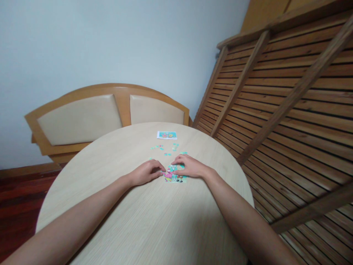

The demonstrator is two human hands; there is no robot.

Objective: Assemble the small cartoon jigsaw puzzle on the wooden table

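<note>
A partly joined jigsaw puzzle (174,178) with pink, teal and white cartoon figures lies flat on the round table. At its left edge is my left hand (146,172), with thumb and fingertips drawn close together on the border pieces. Over the upper right part rests my right hand (190,166), its thumb and fingers apart and a stretch of puzzle showing between them. Part of the puzzle's right side is hidden under this hand. Just beyond it lie loose jigsaw pieces (175,147), several in small groups.
A small picture card (167,135) with a matching cartoon print lies near the far side of the pale wooden table (132,221). Behind the table stands a bench with a padded backrest (82,119). A slatted wooden panel (275,121) leans close along the right.
</note>
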